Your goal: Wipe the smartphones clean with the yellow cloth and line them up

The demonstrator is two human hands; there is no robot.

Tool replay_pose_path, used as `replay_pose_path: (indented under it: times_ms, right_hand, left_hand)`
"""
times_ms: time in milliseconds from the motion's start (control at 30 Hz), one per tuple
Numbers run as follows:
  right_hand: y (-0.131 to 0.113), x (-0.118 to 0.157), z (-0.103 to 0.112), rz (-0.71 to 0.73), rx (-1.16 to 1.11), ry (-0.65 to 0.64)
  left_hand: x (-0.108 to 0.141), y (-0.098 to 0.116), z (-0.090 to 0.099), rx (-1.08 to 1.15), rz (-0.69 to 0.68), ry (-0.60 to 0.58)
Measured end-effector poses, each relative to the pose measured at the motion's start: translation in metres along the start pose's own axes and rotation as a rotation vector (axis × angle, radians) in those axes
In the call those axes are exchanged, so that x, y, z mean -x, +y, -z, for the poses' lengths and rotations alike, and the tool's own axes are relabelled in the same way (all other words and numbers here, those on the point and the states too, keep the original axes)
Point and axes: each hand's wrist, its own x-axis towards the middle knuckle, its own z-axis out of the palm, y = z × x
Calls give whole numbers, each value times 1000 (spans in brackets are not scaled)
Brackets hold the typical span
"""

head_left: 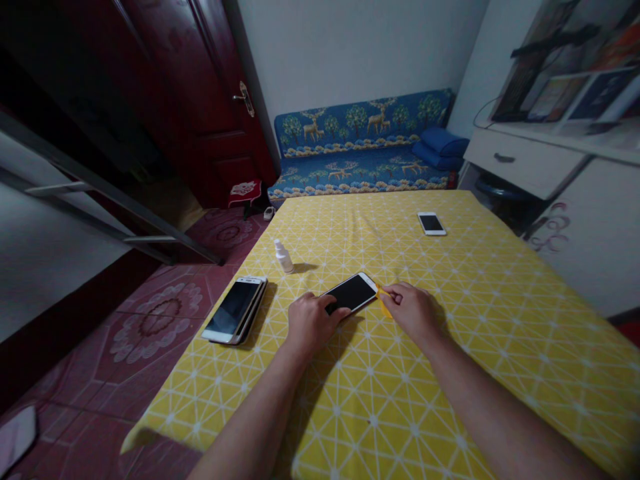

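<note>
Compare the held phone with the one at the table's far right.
Handling: the held phone is gripped by the left hand, with the right hand pinching a yellow piece at its end; the far phone lies untouched.
Pose: the held phone's far end points right; the far phone's leans slightly left.
Shared: dark screens facing up, pale borders.

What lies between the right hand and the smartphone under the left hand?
In the head view, a yellow cloth, pinched in the right hand at the right end of the smartphone.
</note>
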Motion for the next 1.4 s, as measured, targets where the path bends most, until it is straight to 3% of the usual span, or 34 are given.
replay_pose_path:
  times_ms: [533, 933, 1100, 1400]
  right_hand:
    - [13, -9, 1, 21, 26, 19]
    - [14, -9, -1, 43, 87, 13]
    - [11, -8, 2, 77, 112, 9]
    - [6, -6, 8, 86, 54, -35]
  left_hand:
    - [20, 19, -8, 86, -330, -34]
    - [25, 29, -22, 339, -760, -115]
    - [16, 24, -31, 464, -732, -84]
    - [13, 21, -27, 331, -598, -178]
